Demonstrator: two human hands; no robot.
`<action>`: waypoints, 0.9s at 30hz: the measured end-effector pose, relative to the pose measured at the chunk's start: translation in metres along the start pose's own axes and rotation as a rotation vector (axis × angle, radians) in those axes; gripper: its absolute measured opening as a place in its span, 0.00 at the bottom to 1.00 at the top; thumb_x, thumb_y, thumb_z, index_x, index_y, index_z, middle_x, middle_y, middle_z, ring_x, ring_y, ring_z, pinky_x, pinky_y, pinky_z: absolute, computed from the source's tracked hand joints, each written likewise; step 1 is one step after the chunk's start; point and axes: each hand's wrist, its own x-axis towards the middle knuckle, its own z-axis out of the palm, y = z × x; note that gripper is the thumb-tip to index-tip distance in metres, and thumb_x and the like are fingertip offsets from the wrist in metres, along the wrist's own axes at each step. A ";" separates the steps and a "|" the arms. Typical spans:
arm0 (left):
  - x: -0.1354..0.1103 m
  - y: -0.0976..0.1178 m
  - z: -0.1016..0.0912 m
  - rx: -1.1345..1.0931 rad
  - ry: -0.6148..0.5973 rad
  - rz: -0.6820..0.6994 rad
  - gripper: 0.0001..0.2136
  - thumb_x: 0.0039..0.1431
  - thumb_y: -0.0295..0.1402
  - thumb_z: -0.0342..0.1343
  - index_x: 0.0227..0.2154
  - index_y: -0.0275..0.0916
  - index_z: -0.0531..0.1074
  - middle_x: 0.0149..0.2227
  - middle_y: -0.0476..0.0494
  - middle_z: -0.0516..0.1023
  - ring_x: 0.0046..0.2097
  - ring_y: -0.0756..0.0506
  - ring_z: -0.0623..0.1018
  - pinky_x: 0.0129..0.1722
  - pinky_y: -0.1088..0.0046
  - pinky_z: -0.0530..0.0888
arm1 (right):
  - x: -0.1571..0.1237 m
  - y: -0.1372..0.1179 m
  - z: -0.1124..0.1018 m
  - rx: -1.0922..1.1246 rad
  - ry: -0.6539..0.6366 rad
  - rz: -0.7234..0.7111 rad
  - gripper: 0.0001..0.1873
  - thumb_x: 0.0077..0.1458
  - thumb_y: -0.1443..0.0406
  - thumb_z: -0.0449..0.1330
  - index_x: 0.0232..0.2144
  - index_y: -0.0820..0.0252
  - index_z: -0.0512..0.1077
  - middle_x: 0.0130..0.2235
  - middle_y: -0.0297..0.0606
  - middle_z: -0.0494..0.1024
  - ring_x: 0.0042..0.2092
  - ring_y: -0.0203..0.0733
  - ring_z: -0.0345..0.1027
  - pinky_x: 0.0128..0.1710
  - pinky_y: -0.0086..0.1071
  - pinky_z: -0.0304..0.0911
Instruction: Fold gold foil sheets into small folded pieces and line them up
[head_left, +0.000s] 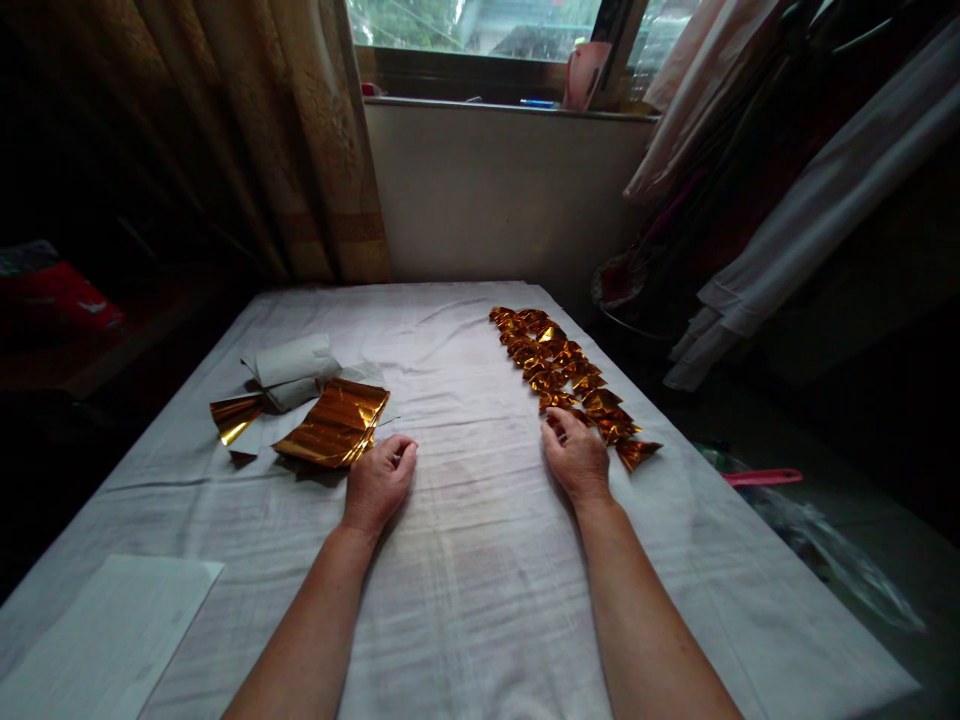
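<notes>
My left hand (381,482) rests on the sheet-covered table with its fingers curled in; whatever they may hold is hidden. Right beside it lies a stack of flat gold foil sheets (334,422), with a thin dark strand sticking out near its right edge. Over on the right, my right hand (576,455) is closed, thumb and fingers pinched at the near end of a twisted gold foil piece (556,401). Several more twisted foil pieces (551,345) lie in rows beyond that hand, and one fanned end (637,454) pokes out to its right.
Behind the foil stack are a crumpled whitish paper bundle (296,368) and a loose foil piece (237,416). A white sheet (112,635) lies at the table's near left. Curtains (315,150) hang left, clothes (810,190) right. A pink cup (585,75) stands on the windowsill.
</notes>
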 end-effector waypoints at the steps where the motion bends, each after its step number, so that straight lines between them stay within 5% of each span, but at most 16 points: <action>1: 0.000 0.000 0.000 -0.002 -0.001 0.003 0.12 0.60 0.39 0.48 0.30 0.43 0.75 0.28 0.49 0.80 0.32 0.46 0.78 0.34 0.73 0.69 | -0.001 -0.001 0.000 0.008 0.000 0.011 0.19 0.55 0.61 0.55 0.48 0.57 0.75 0.35 0.38 0.80 0.33 0.41 0.71 0.36 0.33 0.63; 6: 0.000 0.006 -0.003 0.056 0.019 0.084 0.10 0.61 0.36 0.48 0.32 0.42 0.75 0.33 0.47 0.80 0.32 0.46 0.78 0.37 0.71 0.71 | -0.006 -0.005 0.003 0.040 -0.037 -0.028 0.18 0.55 0.60 0.54 0.44 0.58 0.77 0.32 0.38 0.81 0.32 0.42 0.72 0.36 0.32 0.64; 10: 0.005 0.008 -0.020 0.297 0.117 0.127 0.11 0.62 0.34 0.50 0.41 0.41 0.76 0.44 0.40 0.80 0.47 0.40 0.76 0.50 0.64 0.70 | -0.010 -0.007 0.005 0.062 -0.076 -0.119 0.15 0.56 0.61 0.52 0.37 0.57 0.78 0.38 0.40 0.82 0.36 0.42 0.74 0.38 0.31 0.65; 13: 0.008 -0.001 -0.034 0.539 0.169 -0.020 0.18 0.62 0.35 0.50 0.53 0.36 0.72 0.59 0.33 0.71 0.60 0.34 0.68 0.58 0.54 0.64 | -0.011 -0.006 0.006 0.036 -0.094 -0.138 0.15 0.57 0.61 0.52 0.36 0.57 0.79 0.38 0.39 0.82 0.37 0.42 0.75 0.37 0.30 0.64; 15: 0.008 -0.010 -0.039 0.658 0.085 -0.124 0.22 0.62 0.39 0.51 0.55 0.33 0.70 0.62 0.30 0.67 0.63 0.31 0.64 0.60 0.48 0.59 | -0.011 -0.007 0.006 0.011 -0.113 -0.133 0.14 0.57 0.62 0.53 0.36 0.56 0.79 0.38 0.39 0.82 0.37 0.42 0.75 0.36 0.29 0.63; 19: 0.007 -0.019 -0.040 0.695 -0.080 -0.200 0.18 0.64 0.37 0.47 0.53 0.39 0.73 0.60 0.34 0.71 0.60 0.34 0.68 0.59 0.45 0.59 | -0.011 -0.008 0.005 -0.035 -0.154 -0.107 0.13 0.58 0.62 0.54 0.37 0.55 0.79 0.38 0.38 0.83 0.37 0.42 0.75 0.35 0.29 0.61; 24: 0.008 -0.015 -0.045 0.679 -0.069 -0.149 0.16 0.64 0.33 0.45 0.47 0.43 0.76 0.56 0.38 0.76 0.55 0.37 0.74 0.58 0.49 0.60 | -0.011 -0.011 0.002 -0.042 -0.170 -0.091 0.13 0.58 0.62 0.55 0.37 0.55 0.79 0.39 0.38 0.83 0.38 0.42 0.74 0.35 0.29 0.60; 27: 0.010 -0.012 -0.054 0.659 -0.065 -0.181 0.16 0.65 0.36 0.44 0.40 0.43 0.79 0.44 0.41 0.83 0.44 0.40 0.79 0.52 0.58 0.66 | -0.012 -0.011 0.002 -0.039 -0.167 -0.087 0.12 0.58 0.62 0.55 0.36 0.55 0.79 0.38 0.37 0.83 0.38 0.42 0.74 0.35 0.29 0.60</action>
